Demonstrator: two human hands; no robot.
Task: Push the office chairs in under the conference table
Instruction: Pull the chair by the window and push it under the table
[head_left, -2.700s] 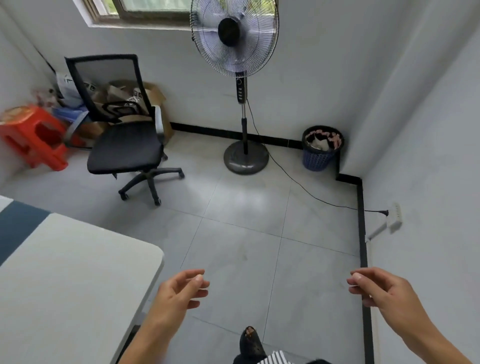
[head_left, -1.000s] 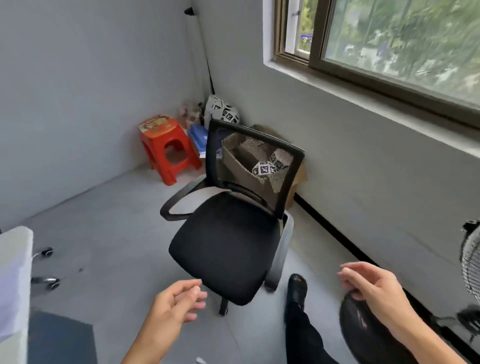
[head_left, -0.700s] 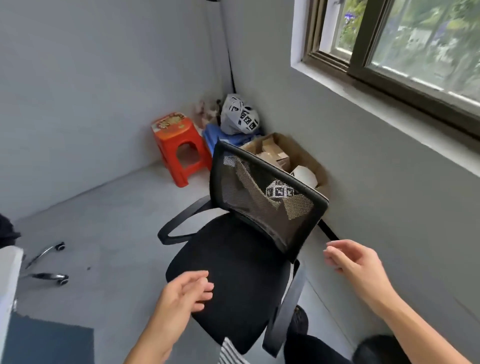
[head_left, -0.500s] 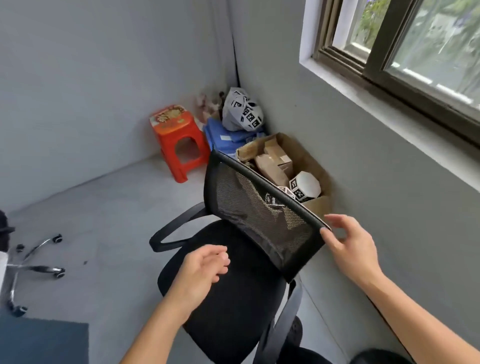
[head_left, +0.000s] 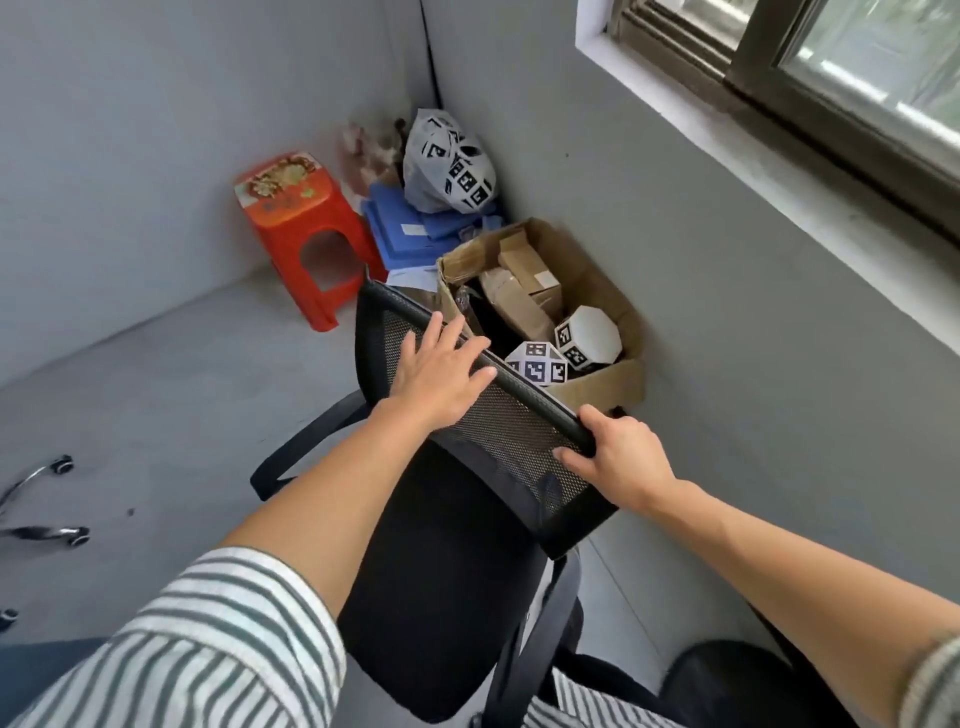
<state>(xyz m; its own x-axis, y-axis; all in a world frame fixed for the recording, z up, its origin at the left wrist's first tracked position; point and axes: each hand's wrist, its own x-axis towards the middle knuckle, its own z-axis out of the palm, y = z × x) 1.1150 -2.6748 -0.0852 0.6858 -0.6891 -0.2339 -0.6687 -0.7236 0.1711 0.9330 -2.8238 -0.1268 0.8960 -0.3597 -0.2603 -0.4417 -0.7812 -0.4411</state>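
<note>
A black office chair (head_left: 457, 561) with a mesh backrest (head_left: 509, 436) stands right below me, its back towards the wall under the window. My left hand (head_left: 441, 371) lies flat over the top edge of the backrest, fingers spread. My right hand (head_left: 615, 460) grips the top right corner of the backrest, thumb on the front mesh. The conference table is out of view.
Behind the chair an open cardboard box (head_left: 597, 291) holds packages and marker-covered balls. An orange plastic stool (head_left: 306, 234), blue folders (head_left: 410, 228) and a white bag (head_left: 452, 166) fill the corner. Chrome legs of another chair (head_left: 36, 499) show at the left edge.
I have stepped close to the chair. Both hands have risen from open in the air onto the top of its backrest, the right one closing on the corner.
</note>
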